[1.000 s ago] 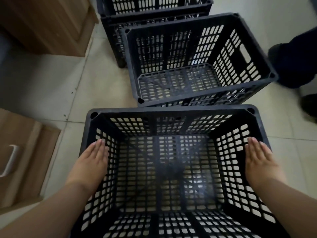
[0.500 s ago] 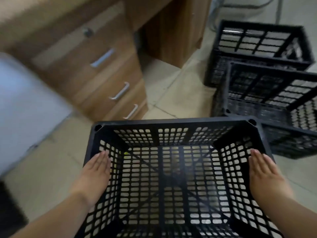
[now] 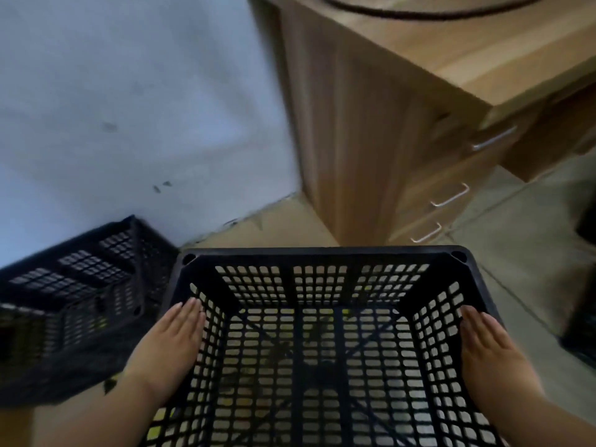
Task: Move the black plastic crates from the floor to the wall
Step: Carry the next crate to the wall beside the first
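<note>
I hold a black perforated plastic crate (image 3: 322, 256) in front of me, open side up, off the floor. My left hand (image 3: 171, 343) presses flat on its left wall and my right hand (image 3: 483, 350) presses flat on its right wall, fingers pointing forward. A second black crate (image 3: 80, 285) stands on the floor to the left, against the pale wall (image 3: 129, 108). Floor tiles show through the held crate's bottom grid.
A wooden desk (image 3: 451, 53) with a drawer unit (image 3: 445, 195) and metal handles stands ahead on the right. Bare floor (image 3: 274, 227) lies between the wall crate and the drawer unit. A dark crate edge (image 3: 580, 333) shows at the far right.
The view has swung left with the held crate: the floor crates have slid out of frame to the right, and the wall and the crate beside it have come into view.
</note>
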Available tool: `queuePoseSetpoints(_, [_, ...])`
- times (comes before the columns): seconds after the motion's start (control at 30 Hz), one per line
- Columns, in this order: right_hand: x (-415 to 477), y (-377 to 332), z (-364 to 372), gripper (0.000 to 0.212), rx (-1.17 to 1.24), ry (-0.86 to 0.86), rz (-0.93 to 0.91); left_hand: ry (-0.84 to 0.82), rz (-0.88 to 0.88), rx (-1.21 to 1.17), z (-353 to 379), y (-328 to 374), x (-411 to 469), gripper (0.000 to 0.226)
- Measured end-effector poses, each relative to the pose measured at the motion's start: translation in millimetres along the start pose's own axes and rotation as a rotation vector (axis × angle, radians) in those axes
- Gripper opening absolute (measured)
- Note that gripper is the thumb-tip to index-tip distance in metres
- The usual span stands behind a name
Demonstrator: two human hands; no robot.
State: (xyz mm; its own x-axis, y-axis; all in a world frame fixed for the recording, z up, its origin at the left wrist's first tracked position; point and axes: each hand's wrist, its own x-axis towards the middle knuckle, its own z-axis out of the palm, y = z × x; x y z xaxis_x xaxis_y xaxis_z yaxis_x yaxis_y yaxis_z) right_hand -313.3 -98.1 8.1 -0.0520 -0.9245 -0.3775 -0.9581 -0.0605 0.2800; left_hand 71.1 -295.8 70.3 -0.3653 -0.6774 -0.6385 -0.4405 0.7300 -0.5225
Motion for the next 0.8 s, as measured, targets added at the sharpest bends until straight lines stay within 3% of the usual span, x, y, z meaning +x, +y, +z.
queuePoseSetpoints(0.1, [49, -30, -26, 0.076, 0.024, -0.018, -0.002, -0.040, -0.011, -0.027, 31, -42, 14, 0.056])
queuePoseSetpoints(0.2, [96, -60, -37, 0.070, 0.068, 0.255, -0.027, -0.062, 0.007, -0.065, 55, -84, 37, 0.054])
queuePoseSetpoints(0.23, [110, -67, -39, 0.062, 0.073, 0.241, -0.036, -0.064, 0.007, -0.079, 64, -97, 46, 0.053])
queuePoseSetpoints(0.27, [125, -69, -41, 0.053, 0.037, 0.202, -0.028, -0.059, 0.008, -0.098, 72, -110, 56, 0.052])
queuePoseSetpoints(0.37, [159, -67, -84, 0.055, -0.195, -0.066, -0.060, -0.036, -0.003, -0.142, 85, -133, 82, 0.051])
queuePoseSetpoints(0.4, [176, -65, -89, 0.055, -0.292, -0.026, -0.076, -0.024, -0.008, -0.155, 89, -141, 91, 0.051])
queuePoseSetpoints(0.43, [187, -63, -100, 0.054, -0.373, -0.137, -0.164, -0.016, -0.014, -0.166, 91, -148, 100, 0.052])
queuePoseSetpoints(0.53, [227, -57, -114, 0.053, -0.412, -0.459, -0.136, 0.003, -0.027, -0.179, 95, -162, 128, 0.055])
queuePoseSetpoints(0.63, [269, -51, -117, 0.068, -0.455, -0.492, -0.180, 0.013, -0.056, -0.187, 97, -175, 155, 0.056])
queuePoseSetpoints(0.7, [298, -49, -130, 0.056, -0.540, -0.500, -0.161, 0.022, -0.075, -0.194, 99, -182, 175, 0.057])
queuePoseSetpoints(0.8, [346, -41, -137, 0.055, -0.536, -0.540, -0.132, 0.019, -0.102, -0.206, 101, -191, 209, 0.059])
